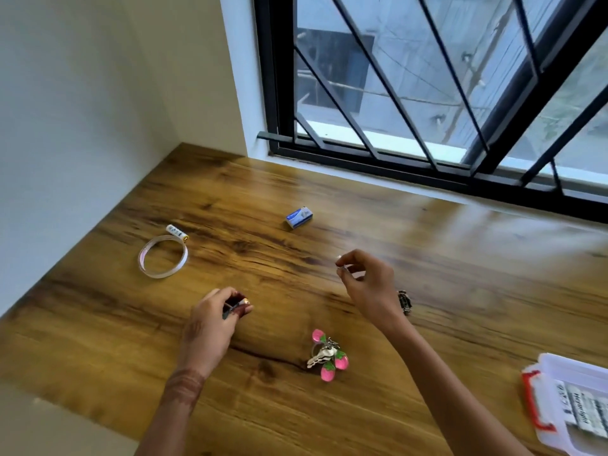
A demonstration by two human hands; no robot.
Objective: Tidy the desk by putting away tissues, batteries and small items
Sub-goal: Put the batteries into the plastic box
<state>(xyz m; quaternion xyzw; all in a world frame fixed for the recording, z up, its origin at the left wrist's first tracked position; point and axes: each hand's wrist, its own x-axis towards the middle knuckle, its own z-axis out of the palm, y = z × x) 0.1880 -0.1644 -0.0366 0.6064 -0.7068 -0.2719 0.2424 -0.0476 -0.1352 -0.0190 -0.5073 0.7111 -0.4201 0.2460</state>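
My left hand [214, 320] hovers low over the wooden desk [460, 274], its fingers closed on a small dark item that I cannot identify. My right hand [365, 278] is raised mid-desk, thumb and forefinger pinched on a tiny metallic object. A white battery [177, 232] lies at the far left, touching a loop of white tape [163, 256]. A small blue box [298, 217] sits toward the window. A key bunch with pink strawberry charms [326, 355] lies between my forearms. A small dark clip-like item [405, 301] rests just right of my right wrist.
A clear plastic box with a red latch [572, 409] stands at the desk's right front, holding printed packets. A barred window [427, 93] runs along the back edge. White walls close the left side.
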